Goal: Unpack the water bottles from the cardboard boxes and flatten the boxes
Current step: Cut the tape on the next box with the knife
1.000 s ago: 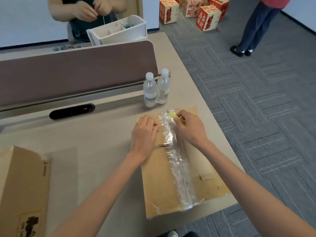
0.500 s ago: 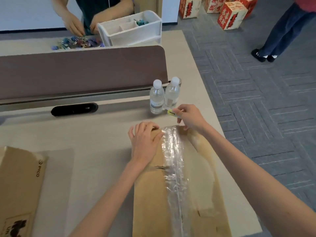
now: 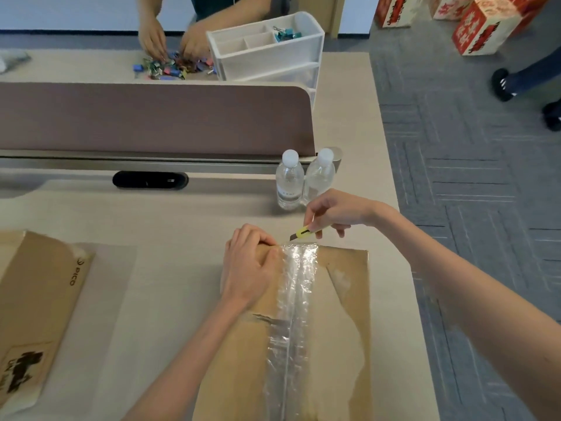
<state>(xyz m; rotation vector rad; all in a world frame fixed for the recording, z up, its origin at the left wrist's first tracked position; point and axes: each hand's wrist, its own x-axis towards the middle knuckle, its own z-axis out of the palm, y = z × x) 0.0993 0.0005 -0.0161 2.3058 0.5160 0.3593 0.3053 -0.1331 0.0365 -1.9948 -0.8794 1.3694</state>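
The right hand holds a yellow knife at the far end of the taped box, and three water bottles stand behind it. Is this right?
Not quite. The head view shows two bottles, not three. The rest holds: the right hand holds the yellow knife at the far end of the taped box.

Matt cardboard, glossy tape

The brown cardboard box (image 3: 346, 299) looked matt and rough where torn; its clear tape strip (image 3: 296, 299) was glossy and wrinkled. The water bottles (image 3: 303, 180) were clear, shiny plastic.
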